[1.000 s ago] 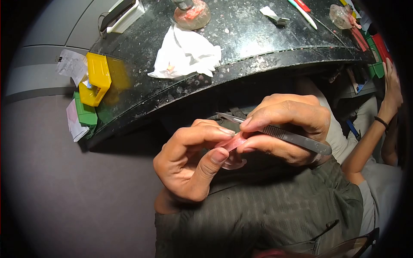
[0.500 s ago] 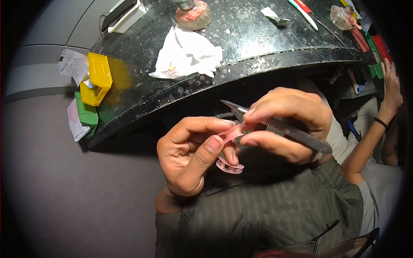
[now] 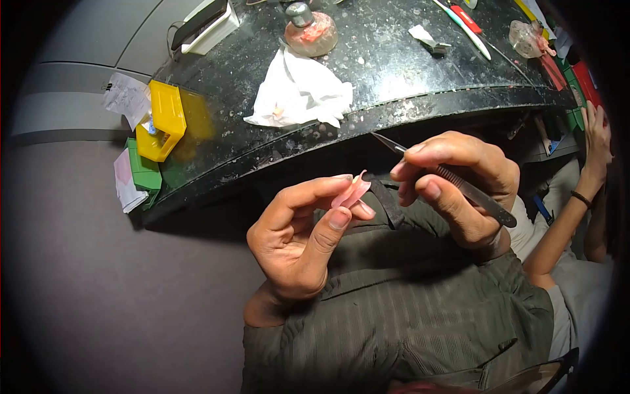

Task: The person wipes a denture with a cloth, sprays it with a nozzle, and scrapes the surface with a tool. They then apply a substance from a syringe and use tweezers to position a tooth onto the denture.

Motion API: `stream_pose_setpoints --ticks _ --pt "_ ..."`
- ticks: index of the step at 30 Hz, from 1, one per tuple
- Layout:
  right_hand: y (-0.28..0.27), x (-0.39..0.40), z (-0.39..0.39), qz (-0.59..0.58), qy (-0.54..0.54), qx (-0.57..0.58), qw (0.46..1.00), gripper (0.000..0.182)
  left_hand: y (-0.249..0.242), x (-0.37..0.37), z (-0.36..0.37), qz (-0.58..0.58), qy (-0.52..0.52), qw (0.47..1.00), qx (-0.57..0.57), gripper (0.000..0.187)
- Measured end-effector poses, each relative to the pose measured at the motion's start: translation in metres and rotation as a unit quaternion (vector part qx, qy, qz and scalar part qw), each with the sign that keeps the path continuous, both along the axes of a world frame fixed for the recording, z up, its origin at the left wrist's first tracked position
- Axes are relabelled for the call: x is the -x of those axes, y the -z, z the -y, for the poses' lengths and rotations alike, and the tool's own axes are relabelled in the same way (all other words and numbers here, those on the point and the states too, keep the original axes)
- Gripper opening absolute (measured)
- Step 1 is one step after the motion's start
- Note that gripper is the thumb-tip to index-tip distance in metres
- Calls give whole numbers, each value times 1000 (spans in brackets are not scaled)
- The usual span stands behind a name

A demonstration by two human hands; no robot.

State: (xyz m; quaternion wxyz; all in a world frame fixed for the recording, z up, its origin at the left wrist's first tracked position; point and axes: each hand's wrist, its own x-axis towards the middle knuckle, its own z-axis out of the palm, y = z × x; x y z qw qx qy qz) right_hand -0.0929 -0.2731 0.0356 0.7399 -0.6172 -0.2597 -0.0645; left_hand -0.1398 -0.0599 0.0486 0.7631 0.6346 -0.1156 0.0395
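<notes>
My left hand (image 3: 298, 240) pinches a small, curved, pink denture-like piece (image 3: 352, 192) between thumb and fingers. The piece has a thin raised tip, and the fingertips cover part of it. In my right hand (image 3: 462, 187) lies a pair of dark metal tweezers (image 3: 477, 198), held slantwise with ridged grips and a pointed end. Their points face up and left, towards the bench edge, apart from the pink piece. Both hands are over my lap, in front of the bench.
On the speckled black bench (image 3: 230, 98) lie a crumpled white tissue (image 3: 298, 88), a glass lamp (image 3: 312, 36) with a metal cap, and a white-and-teal stick (image 3: 472, 33). Yellow (image 3: 168, 115) and green bins (image 3: 143, 167) stand left. Another person's hand (image 3: 597, 134) rests at right.
My right hand has drawn away to the right from the pink piece, keeping the tweezers. My left hand has turned the piece upwards. The view has shifted slightly.
</notes>
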Motion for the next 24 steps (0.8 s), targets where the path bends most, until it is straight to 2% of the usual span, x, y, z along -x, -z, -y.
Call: stream_pose_setpoints --ticks 2,4,8,9,10,12,14,16,18,21,24 --pt "0 0 -2 -11 15 -10 1000 31 -1 -1 0 5 -9 1000 -9 26" --pt "-3 -1 1 -47 13 -55 997 24 -1 -3 -3 12 0 1000 -1 26" --pt "-2 -9 14 -23 71 -27 997 21 0 -17 -10 70 -56 995 -47 26" --pt "-7 -11 14 -57 100 -39 993 21 -1 -25 -15 99 -85 988 -80 25" --pt "-14 -15 20 -51 132 24 990 25 -1 -35 -20 127 -113 979 -111 25" --pt "-14 -29 42 -103 94 58 989 31 1 -60 -34 168 -149 954 -201 23" --pt "-29 -38 42 -44 145 252 956 34 10 -85 -42 180 -173 939 -238 21" --pt "-36 -51 45 -33 104 412 905 37 13 -106 -54 252 -174 866 -395 20" --pt "-42 -62 38 11 98 545 833 39 15 -125 -59 318 -137 816 -463 18" --pt "-40 -85 31 21 64 664 745 42 16 -142 -63 314 -41 785 -532 23" --pt "-44 -107 15 30 58 701 710 44 20 -155 -65 338 23 742 -579 29"
